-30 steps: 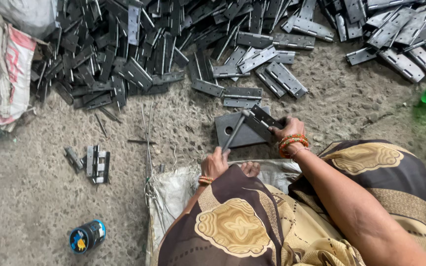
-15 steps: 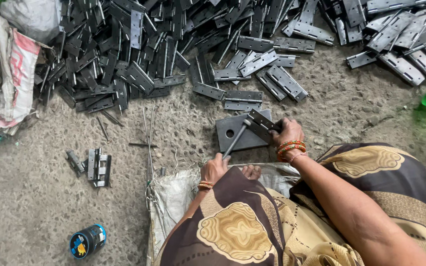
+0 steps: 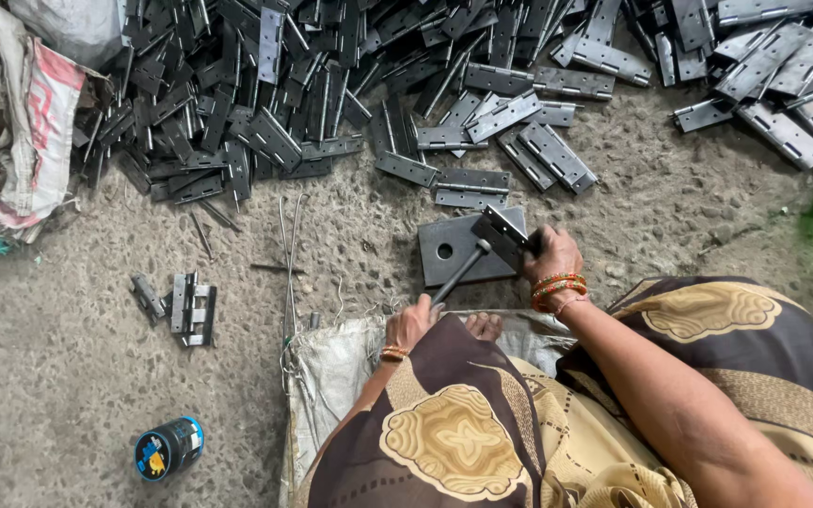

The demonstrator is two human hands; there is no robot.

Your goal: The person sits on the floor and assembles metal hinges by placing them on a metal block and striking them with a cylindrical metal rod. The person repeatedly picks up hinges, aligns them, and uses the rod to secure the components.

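My left hand [image 3: 409, 323] grips the handle of a small hammer [image 3: 458, 273], whose head lies on a dark square steel block [image 3: 446, 268] with a round hole. My right hand [image 3: 549, 256], with orange bangles at the wrist, holds a grey metal hinge [image 3: 502, 229] tilted on the block's far right corner. The hammer head rests just beside the hinge. A toe of my foot [image 3: 485, 325] shows behind the block on a white sack [image 3: 331, 372].
A large heap of dark hinges [image 3: 265, 103] spreads across the far ground, with lighter hinges [image 3: 764, 66] at the far right. A few hinges [image 3: 185, 306] lie at left, a small blue tin [image 3: 167, 448] nearer. Sacks [image 3: 11, 141] sit far left, thin rods [image 3: 289, 254] beside.
The hammer head has swung a little right toward the hinge on the block. My right hand keeps the hinge in the same place. The view has shifted slightly.
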